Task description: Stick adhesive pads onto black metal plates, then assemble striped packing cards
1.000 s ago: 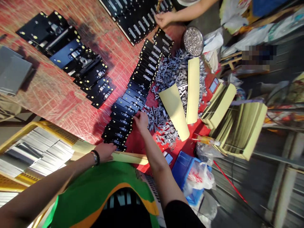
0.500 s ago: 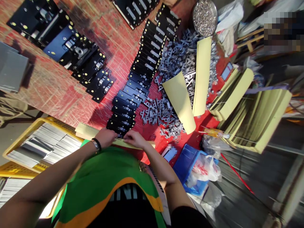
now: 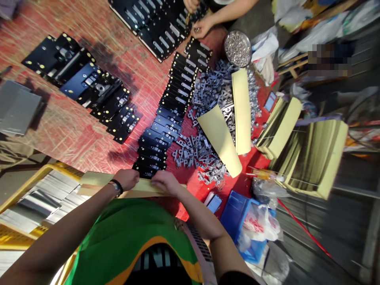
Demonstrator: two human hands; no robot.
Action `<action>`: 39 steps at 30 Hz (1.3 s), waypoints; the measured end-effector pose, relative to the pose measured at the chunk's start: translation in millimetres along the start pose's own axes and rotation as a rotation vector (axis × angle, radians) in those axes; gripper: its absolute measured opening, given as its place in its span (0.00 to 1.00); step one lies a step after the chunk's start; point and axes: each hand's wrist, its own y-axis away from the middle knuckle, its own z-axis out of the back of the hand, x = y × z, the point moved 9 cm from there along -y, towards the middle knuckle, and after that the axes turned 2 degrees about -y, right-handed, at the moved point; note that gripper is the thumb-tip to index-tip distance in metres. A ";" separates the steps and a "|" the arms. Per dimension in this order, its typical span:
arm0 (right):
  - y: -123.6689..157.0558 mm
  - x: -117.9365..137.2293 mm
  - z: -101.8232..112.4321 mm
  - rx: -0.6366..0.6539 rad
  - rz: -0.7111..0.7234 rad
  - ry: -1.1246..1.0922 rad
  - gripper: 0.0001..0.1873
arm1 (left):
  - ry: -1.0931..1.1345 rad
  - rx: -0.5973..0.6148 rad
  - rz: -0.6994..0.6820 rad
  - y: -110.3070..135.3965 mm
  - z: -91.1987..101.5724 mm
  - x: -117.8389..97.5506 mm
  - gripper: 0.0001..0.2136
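My left hand [image 3: 128, 179] and my right hand [image 3: 164, 182] both rest at the near end of a long overlapping row of black metal plates [image 3: 166, 122] on the red table. Both hands press on a pale yellow paper strip [image 3: 97, 182] lying along the table's near edge, fingers curled over it. The nearest black plate [image 3: 145, 171] sits just beyond my fingertips. A pile of small grey metal parts [image 3: 208, 118] spreads to the right of the row.
Another person's hands [image 3: 202, 25] work on black plates at the far edge beside a round tin of screws [image 3: 237, 48]. Yellow paper sheets [image 3: 242, 111], stacked yellow packets [image 3: 305, 158], a blue bin [image 3: 234, 213], a yellow crate of metal sheets [image 3: 44, 194].
My right hand came back from the middle of the plate row to the near end beside my left hand. The camera swung, and the other person's hands returned into view.
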 end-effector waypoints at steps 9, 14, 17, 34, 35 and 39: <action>-68.4 -93.7 83.6 -0.284 -0.502 0.248 0.04 | -0.004 -0.073 -0.164 10.3 21.0 -21.9 0.13; -68.8 -96.3 99.7 -0.347 -0.634 0.350 0.06 | 0.009 -0.070 -0.169 7.8 21.5 -17.9 0.12; -66.7 -100.3 107.3 -0.393 -0.617 0.297 0.07 | 0.009 -0.075 -0.168 7.3 22.7 -15.0 0.12; -64.2 -125.8 120.2 -0.676 -0.352 -0.009 0.08 | 0.002 -0.052 -0.190 -2.8 32.9 -19.7 0.12; -67.4 -123.7 117.8 -0.634 -0.326 0.025 0.08 | -0.003 -0.046 -0.194 -3.5 33.4 -21.4 0.12; -71.9 -123.6 115.9 -0.539 -0.326 0.207 0.12 | 0.004 -0.047 -0.199 -5.5 37.0 -24.4 0.12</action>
